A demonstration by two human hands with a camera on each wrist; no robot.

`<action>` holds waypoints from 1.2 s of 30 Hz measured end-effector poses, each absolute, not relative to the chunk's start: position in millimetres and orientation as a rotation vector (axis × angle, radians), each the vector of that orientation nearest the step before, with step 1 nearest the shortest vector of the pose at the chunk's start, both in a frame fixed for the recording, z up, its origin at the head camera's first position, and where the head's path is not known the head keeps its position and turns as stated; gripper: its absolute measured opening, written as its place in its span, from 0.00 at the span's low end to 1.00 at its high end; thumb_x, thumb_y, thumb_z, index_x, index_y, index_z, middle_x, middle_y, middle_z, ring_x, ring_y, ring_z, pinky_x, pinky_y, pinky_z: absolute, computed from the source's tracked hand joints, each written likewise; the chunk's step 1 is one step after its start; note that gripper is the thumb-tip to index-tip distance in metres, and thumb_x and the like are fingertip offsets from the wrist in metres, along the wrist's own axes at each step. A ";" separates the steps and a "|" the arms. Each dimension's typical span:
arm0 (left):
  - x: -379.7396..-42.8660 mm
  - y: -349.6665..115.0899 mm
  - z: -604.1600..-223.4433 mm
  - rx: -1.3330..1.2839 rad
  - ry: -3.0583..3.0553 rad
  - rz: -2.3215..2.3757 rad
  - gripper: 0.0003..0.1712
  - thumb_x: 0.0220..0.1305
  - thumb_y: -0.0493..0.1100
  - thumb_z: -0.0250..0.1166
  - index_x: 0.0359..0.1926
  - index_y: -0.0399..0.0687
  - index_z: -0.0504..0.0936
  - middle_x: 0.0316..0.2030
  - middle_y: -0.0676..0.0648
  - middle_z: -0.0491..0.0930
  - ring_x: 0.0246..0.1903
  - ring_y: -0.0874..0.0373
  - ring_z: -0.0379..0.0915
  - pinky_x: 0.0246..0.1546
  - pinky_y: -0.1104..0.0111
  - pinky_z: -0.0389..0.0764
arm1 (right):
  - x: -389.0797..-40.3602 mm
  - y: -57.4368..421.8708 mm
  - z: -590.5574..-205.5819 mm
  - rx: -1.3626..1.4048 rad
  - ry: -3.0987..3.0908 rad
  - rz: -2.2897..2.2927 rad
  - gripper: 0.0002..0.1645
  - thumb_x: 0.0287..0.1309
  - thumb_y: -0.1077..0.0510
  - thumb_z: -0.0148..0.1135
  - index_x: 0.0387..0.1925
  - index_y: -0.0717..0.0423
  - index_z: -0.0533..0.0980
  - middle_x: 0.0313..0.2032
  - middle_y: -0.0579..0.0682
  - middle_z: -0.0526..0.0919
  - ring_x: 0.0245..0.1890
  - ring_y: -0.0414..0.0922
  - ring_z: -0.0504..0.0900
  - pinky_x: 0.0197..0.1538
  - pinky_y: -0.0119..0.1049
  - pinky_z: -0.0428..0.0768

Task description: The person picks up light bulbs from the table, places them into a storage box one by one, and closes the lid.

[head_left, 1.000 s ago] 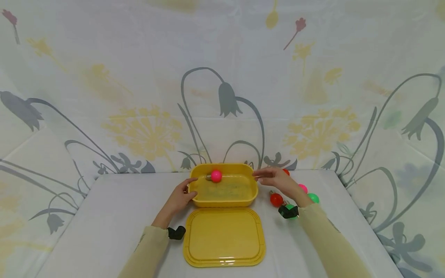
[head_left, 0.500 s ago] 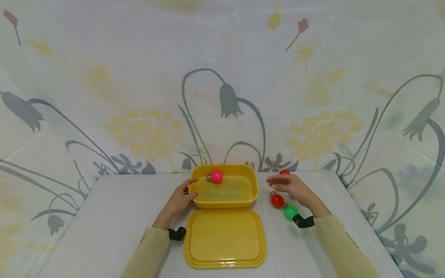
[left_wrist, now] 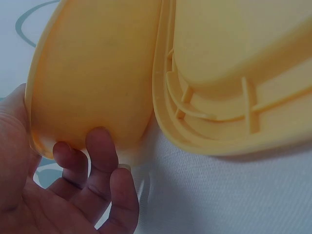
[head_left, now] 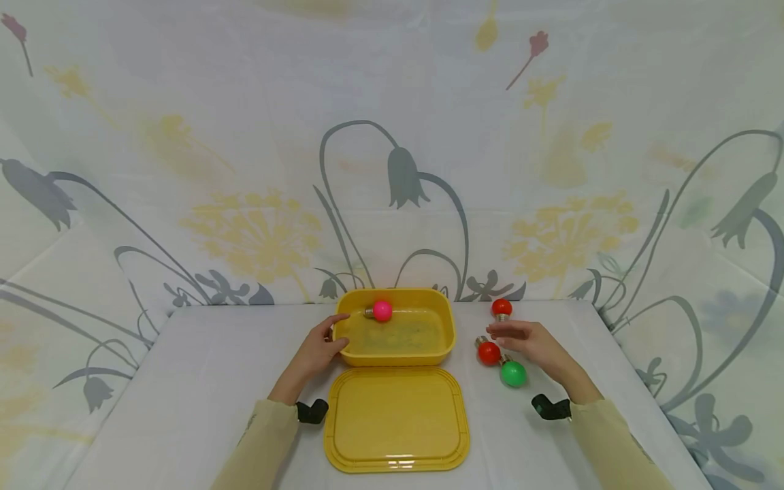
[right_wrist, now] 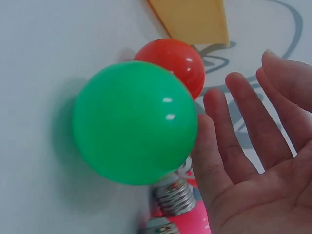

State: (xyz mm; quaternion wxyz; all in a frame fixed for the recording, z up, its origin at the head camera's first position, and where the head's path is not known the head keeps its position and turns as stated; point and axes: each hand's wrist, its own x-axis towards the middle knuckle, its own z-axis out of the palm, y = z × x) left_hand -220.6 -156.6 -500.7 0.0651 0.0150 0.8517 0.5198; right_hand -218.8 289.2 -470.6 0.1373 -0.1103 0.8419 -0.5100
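My left hand (head_left: 315, 354) grips the left end of a yellow plastic box (head_left: 397, 359); in the left wrist view, fingertips (left_wrist: 101, 141) touch its outer wall. Inside the box lies a pink light bulb (head_left: 382, 311) with a metal screw base. My right hand (head_left: 539, 346) hovers with loosely extended fingers, holding nothing, above bulbs to the box's right. Near it are a red bulb (head_left: 501, 307) at the back, another red bulb (head_left: 488, 353) and a green bulb (head_left: 513, 373). The right wrist view also shows part of a pink bulb (right_wrist: 195, 219), which the hand hides from the head view.
A yellow lid (head_left: 397, 420) lies flat just in front of the box. White cloth covers the table (head_left: 202, 381). A flower-printed curtain (head_left: 275, 136) rises behind and along both sides.
My right hand has moved from the box's right rim, rightward and slightly nearer, to above the bulbs. My left hand and the box have stayed in place.
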 end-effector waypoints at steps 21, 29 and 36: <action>-221.2 -155.6 -501.3 0.070 2.573 1.590 0.29 0.66 0.35 0.63 0.68 0.48 0.72 0.29 0.44 0.63 0.28 0.53 0.60 0.26 0.69 0.67 | -206.6 296.6 -489.1 -0.203 2.428 -1.485 0.25 0.64 0.55 0.66 0.60 0.60 0.77 0.58 0.58 0.80 0.59 0.56 0.76 0.63 0.56 0.68; -220.6 -154.9 -501.2 0.056 2.568 1.593 0.29 0.65 0.35 0.64 0.68 0.48 0.72 0.29 0.45 0.63 0.29 0.53 0.60 0.26 0.69 0.67 | -205.6 294.5 -498.0 -0.204 2.471 -1.433 0.26 0.62 0.54 0.67 0.60 0.59 0.78 0.58 0.57 0.79 0.58 0.56 0.74 0.60 0.55 0.71; -220.5 -154.5 -501.6 0.055 2.569 1.595 0.29 0.66 0.35 0.63 0.68 0.48 0.72 0.29 0.45 0.63 0.28 0.53 0.60 0.26 0.70 0.66 | -205.3 290.3 -500.4 -0.175 2.505 -1.392 0.26 0.61 0.53 0.69 0.59 0.58 0.78 0.57 0.57 0.80 0.58 0.57 0.73 0.57 0.50 0.75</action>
